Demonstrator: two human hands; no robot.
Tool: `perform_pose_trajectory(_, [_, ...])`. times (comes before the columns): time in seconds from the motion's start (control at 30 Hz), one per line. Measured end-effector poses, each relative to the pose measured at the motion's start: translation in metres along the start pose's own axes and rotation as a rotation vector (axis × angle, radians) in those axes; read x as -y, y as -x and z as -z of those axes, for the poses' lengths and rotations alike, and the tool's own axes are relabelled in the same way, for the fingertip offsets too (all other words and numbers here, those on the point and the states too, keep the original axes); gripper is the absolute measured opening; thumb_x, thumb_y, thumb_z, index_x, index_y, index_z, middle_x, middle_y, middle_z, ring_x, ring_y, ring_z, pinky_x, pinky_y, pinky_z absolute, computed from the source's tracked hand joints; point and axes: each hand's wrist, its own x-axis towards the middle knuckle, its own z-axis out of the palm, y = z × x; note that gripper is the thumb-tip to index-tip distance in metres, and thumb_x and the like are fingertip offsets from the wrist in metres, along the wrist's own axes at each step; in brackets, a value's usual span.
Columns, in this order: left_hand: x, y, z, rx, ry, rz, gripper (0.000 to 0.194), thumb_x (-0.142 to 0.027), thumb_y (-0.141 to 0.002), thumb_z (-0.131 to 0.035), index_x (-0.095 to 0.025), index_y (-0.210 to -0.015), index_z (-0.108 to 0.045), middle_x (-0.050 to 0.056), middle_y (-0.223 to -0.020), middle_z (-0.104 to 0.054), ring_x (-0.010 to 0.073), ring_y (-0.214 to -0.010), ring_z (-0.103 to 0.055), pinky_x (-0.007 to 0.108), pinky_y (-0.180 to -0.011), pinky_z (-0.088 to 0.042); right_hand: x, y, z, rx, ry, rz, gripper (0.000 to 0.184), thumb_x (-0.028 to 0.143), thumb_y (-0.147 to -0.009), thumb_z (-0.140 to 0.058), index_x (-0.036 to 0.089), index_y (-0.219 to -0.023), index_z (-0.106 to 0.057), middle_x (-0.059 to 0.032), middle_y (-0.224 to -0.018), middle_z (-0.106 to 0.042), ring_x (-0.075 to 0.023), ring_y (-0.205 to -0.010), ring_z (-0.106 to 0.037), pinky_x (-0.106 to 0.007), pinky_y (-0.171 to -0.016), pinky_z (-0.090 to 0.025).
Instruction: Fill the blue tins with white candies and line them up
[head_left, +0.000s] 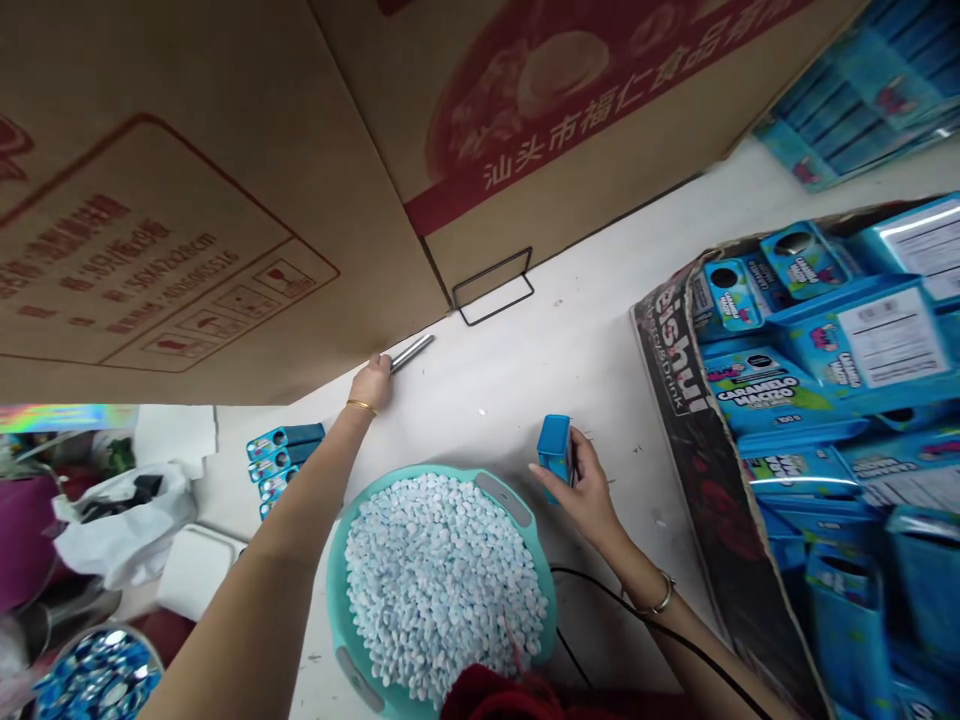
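Note:
My left hand (371, 384) is closed around one end of a slim silver metal rod (412, 353), beside the foot of a big cardboard carton. Its other end points away over the white table, and what my palm covers is hidden. In my right hand (589, 492) I grip a small blue candy box (555, 445), held upright just above or on the table; I cannot tell which. Between my forearms sits a turquoise basin (339, 590) filled with pale blue and white candy pieces (442, 580). Several blue boxes (281, 455) stand in a row left of my left forearm.
Tall cardboard cartons (225, 200) wall off the far side, with a black wire frame (495, 290) at their base. At right, a dark open carton (675, 400) holds many blue boxes. A black cable (630, 605) crosses my right forearm. Bags and a tub (97, 680) lie lower left.

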Motion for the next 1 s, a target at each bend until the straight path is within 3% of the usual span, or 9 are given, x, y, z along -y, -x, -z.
perform_pose_trajectory(0.17, [-0.003,0.013,0.0,-0.063,0.082,-0.008,0.029,-0.02,-0.091,-0.043,-0.019,-0.118,-0.054,0.012,-0.118,-0.062,0.0264,-0.099,-0.062,0.034,-0.083,-0.047,0.0,0.01,0.012,-0.016,-0.047,-0.086,0.08,0.049,-0.067,-0.078,0.022,-0.135,-0.046,-0.0106,-0.133,-0.054,-0.0271,-0.119,-0.053,-0.048,-0.107,-0.04])
perform_pose_trajectory(0.3, [0.004,0.006,-0.003,-0.154,0.245,-0.024,0.029,-0.023,-0.094,-0.041,-0.016,-0.118,-0.055,0.013,-0.115,-0.064,0.0248,-0.104,-0.061,0.034,-0.091,-0.046,0.005,0.016,0.017,-0.018,-0.126,-0.162,0.069,0.052,-0.067,-0.077,0.023,-0.126,-0.054,-0.0055,-0.106,-0.066,-0.0219,-0.092,-0.062,-0.039,-0.087,-0.052])
perform_pose_trajectory(0.4, [0.005,-0.004,-0.005,-0.143,0.29,-0.039,0.026,-0.025,-0.092,-0.045,-0.016,-0.115,-0.056,0.014,-0.114,-0.063,0.0244,-0.101,-0.06,0.035,-0.091,-0.046,0.008,0.018,0.018,-0.017,-0.166,-0.199,0.053,0.054,-0.069,-0.075,0.023,-0.111,-0.062,-0.0027,-0.087,-0.067,-0.0194,-0.076,-0.061,-0.034,-0.073,-0.053])
perform_pose_trajectory(0.53, [-0.003,-0.008,-0.003,-0.097,0.266,-0.031,0.023,-0.019,-0.09,-0.044,-0.016,-0.11,-0.055,0.013,-0.109,-0.062,0.0246,-0.097,-0.059,0.036,-0.088,-0.046,0.005,0.019,0.017,-0.037,-0.215,-0.233,0.044,0.054,-0.068,-0.076,0.022,-0.096,-0.066,-0.0022,-0.082,-0.069,-0.0195,-0.075,-0.062,-0.033,-0.072,-0.052])
perform_pose_trajectory(0.6, [-0.015,-0.005,-0.002,-0.057,0.284,-0.136,0.019,-0.02,-0.09,-0.044,-0.018,-0.105,-0.057,0.011,-0.107,-0.061,0.0229,-0.095,-0.059,0.034,-0.087,-0.047,0.003,0.02,0.016,-0.052,-0.279,-0.293,0.046,0.054,-0.066,-0.078,0.022,-0.096,-0.066,-0.0024,-0.085,-0.07,-0.0203,-0.077,-0.064,-0.034,-0.073,-0.054])
perform_pose_trajectory(0.8, [-0.084,0.012,-0.003,0.16,0.475,-0.755,0.013,-0.027,-0.089,-0.05,-0.019,-0.095,-0.059,0.008,-0.105,-0.057,0.0181,-0.091,-0.057,0.03,-0.085,-0.048,0.015,0.016,0.013,-0.078,-0.663,-0.494,0.058,0.069,-0.071,-0.065,0.022,-0.106,-0.063,-0.0057,-0.096,-0.073,-0.026,-0.085,-0.07,-0.044,-0.08,-0.057])
perform_pose_trajectory(0.9, [-0.114,0.018,-0.006,0.264,0.433,-0.861,0.012,-0.02,-0.086,-0.05,-0.02,-0.094,-0.059,0.007,-0.108,-0.055,0.0172,-0.087,-0.057,0.029,-0.082,-0.049,0.022,0.014,0.017,-0.071,-0.694,-0.473,0.061,0.069,-0.072,-0.064,0.023,-0.112,-0.061,-0.0056,-0.102,-0.072,-0.0257,-0.091,-0.07,-0.045,-0.087,-0.056])
perform_pose_trajectory(1.0, [-0.129,0.018,-0.009,0.308,0.319,-0.865,0.015,-0.014,-0.085,-0.047,-0.02,-0.093,-0.058,0.007,-0.108,-0.056,0.0176,-0.086,-0.058,0.03,-0.081,-0.049,0.025,0.017,0.024,-0.064,-0.511,-0.327,0.07,0.052,-0.064,-0.08,0.026,-0.124,-0.055,-0.005,-0.117,-0.068,-0.0235,-0.102,-0.066,-0.043,-0.095,-0.053])
